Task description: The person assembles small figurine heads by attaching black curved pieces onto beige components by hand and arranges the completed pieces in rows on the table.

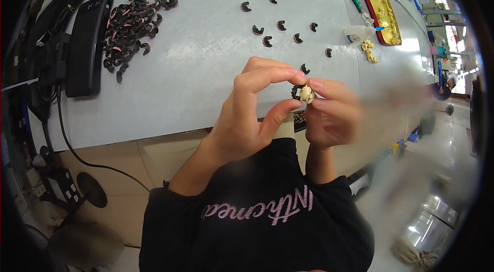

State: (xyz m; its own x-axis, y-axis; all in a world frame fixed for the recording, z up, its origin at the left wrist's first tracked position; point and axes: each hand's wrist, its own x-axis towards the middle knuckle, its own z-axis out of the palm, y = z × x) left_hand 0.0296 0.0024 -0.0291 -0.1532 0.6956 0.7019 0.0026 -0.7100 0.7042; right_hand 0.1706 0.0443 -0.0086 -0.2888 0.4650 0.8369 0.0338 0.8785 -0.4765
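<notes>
Raised just above the near edge of the pale worktop (206,66), the left hand (247,112) and right hand (329,115) both pinch 1 small cream-and-black part (303,93) between closed fingertips, steadying it from 2 sides, with loose black C-shaped clips (131,27) heaped far left.

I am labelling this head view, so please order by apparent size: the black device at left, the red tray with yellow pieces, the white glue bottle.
1. Black device
2. Red tray
3. White glue bottle
The tray lies farther away, so its true size is uncertain.
</notes>
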